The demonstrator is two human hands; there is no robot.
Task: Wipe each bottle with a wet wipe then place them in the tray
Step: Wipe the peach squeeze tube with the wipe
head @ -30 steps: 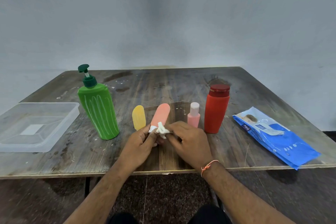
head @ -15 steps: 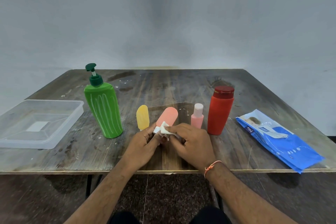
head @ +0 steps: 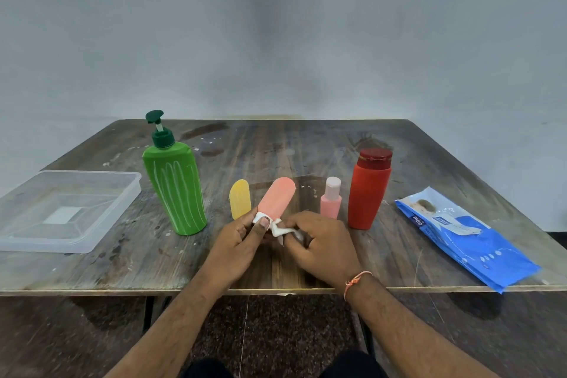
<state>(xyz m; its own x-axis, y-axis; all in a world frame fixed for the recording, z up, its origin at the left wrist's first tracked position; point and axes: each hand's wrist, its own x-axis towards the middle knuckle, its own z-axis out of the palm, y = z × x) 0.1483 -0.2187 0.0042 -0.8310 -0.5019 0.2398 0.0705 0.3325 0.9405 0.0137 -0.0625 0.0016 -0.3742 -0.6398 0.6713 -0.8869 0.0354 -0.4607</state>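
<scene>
My left hand [head: 237, 241] grips the white cap end of a salmon-pink tube [head: 277, 196] that tilts up and away from me. My right hand [head: 319, 247] pinches a crumpled white wet wipe [head: 280, 228] against the tube's cap. On the table stand a green pump bottle [head: 175, 190], a small yellow tube [head: 240, 199], a small pink bottle [head: 331, 202] and a red bottle [head: 369, 189]. A clear plastic tray [head: 66, 212] sits at the left with nothing in it.
A blue wet wipe pack [head: 463, 235] lies flat at the right of the wooden table [head: 276, 144]. The table's front edge runs just under my wrists. A grey wall stands behind.
Both hands stay at the tube's cap. The tube now tilts more upright and the wipe has shifted a little to the right of the cap. The camera view has shifted slightly.
</scene>
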